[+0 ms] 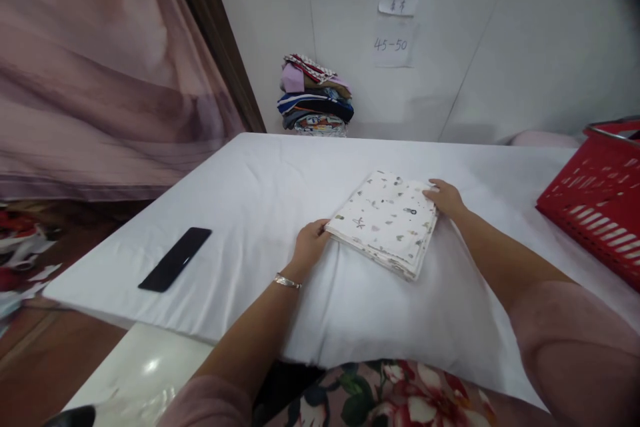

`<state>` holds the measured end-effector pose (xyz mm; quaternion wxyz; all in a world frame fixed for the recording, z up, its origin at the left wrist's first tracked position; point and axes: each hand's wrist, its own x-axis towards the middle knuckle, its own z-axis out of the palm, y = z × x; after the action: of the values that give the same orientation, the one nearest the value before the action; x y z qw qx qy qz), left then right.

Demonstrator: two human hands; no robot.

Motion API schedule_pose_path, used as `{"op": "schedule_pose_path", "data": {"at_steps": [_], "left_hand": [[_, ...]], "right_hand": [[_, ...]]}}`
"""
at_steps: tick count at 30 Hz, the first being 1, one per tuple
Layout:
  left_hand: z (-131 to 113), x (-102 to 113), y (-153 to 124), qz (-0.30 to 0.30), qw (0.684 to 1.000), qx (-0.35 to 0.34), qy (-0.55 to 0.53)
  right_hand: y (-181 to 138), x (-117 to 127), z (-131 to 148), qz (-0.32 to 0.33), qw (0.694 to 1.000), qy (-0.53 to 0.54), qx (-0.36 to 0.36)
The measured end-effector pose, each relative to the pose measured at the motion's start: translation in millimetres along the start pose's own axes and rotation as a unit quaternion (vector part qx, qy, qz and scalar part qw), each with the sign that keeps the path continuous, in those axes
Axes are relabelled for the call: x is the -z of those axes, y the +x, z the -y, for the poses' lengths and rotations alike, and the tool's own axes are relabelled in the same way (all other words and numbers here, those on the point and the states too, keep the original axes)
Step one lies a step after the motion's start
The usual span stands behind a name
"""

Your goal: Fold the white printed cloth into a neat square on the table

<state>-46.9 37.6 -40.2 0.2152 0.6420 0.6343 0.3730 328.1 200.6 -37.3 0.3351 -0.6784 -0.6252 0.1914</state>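
A folded white cloth (385, 213) with a small scattered print lies in several layers on the white-covered table (250, 213). At its left corner my left hand (311, 240) is closed, the fingertips pinching the edge. My right hand (447, 198) holds the far right edge between thumb and fingers, part of them hidden by the cloth. A bracelet (287, 281) circles my left wrist. The cloth rests flat, its stacked edges showing toward me.
A black flat object (175, 259) lies on the table's left side. At the right stands a red plastic basket (595, 193). Behind the table rises a pile of folded fabrics (316, 97) against the wall. A pink curtain (100, 80) hangs at the left.
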Motion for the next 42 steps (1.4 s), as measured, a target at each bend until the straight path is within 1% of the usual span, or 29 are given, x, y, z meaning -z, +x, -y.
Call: {"op": "schedule_pose_path", "data": {"at_steps": [2,4,6,7,8,9,11,13,16,18,20,22,24,28,32,36,39,42], "left_hand": [[3,0,-2,0.013,1.0,-0.007,-0.006],[3,1,-3,0.02,1.0,-0.018,-0.008],[2,2,-2,0.025,0.999,-0.032,-0.013],[2,3,-2,0.028,0.999,-0.042,-0.019],[2,4,-2,0.03,0.998,-0.055,-0.028],[2,4,-2,0.031,0.996,-0.068,-0.039],[3,4,-2,0.032,0.993,-0.092,-0.069],[5,1,-2,0.033,0.99,-0.103,-0.095],[6,-3,-1,0.029,0.989,-0.105,-0.104],[5,-5,-1,0.023,0.989,-0.113,-0.096],[3,-6,-2,0.019,0.989,-0.12,-0.085],[0,-6,-4,0.015,0.99,-0.117,-0.071],[-2,-6,-5,0.005,0.993,-0.107,-0.056],[-4,-8,-5,-0.013,0.996,-0.079,-0.036],[-5,-9,-3,-0.029,0.998,-0.052,-0.031],[-6,-9,-2,-0.034,0.998,-0.048,-0.038],[-6,-7,-3,-0.026,0.998,-0.044,-0.039],[-6,-4,-6,-0.016,0.997,-0.074,-0.012]], "right_hand": [[4,-5,6,0.015,0.997,-0.079,-0.006],[3,0,12,0.019,0.991,-0.134,-0.008],[-9,9,21,-0.004,0.989,-0.146,0.023],[-20,13,28,-0.015,0.99,-0.134,0.048],[-34,16,36,-0.023,0.99,-0.111,0.08],[-52,18,45,-0.013,0.991,-0.079,0.105],[-94,18,63,0.041,0.989,-0.01,0.144],[-137,15,79,0.096,0.972,0.023,0.211],[-187,7,88,0.122,0.946,-0.004,0.3],[-205,0,86,0.12,0.929,-0.047,0.348],[-214,-7,79,0.099,0.92,-0.086,0.37],[-216,-14,71,0.072,0.918,-0.112,0.374],[-217,-18,66,0.061,0.916,-0.121,0.377],[-218,-19,61,0.062,0.913,-0.113,0.388],[-221,-20,58,0.048,0.91,-0.094,0.402],[-222,-24,54,0.038,0.908,-0.09,0.408],[-221,-26,52,0.035,0.907,-0.091,0.41],[-221,-27,50,0.034,0.907,-0.09,0.41]]}}
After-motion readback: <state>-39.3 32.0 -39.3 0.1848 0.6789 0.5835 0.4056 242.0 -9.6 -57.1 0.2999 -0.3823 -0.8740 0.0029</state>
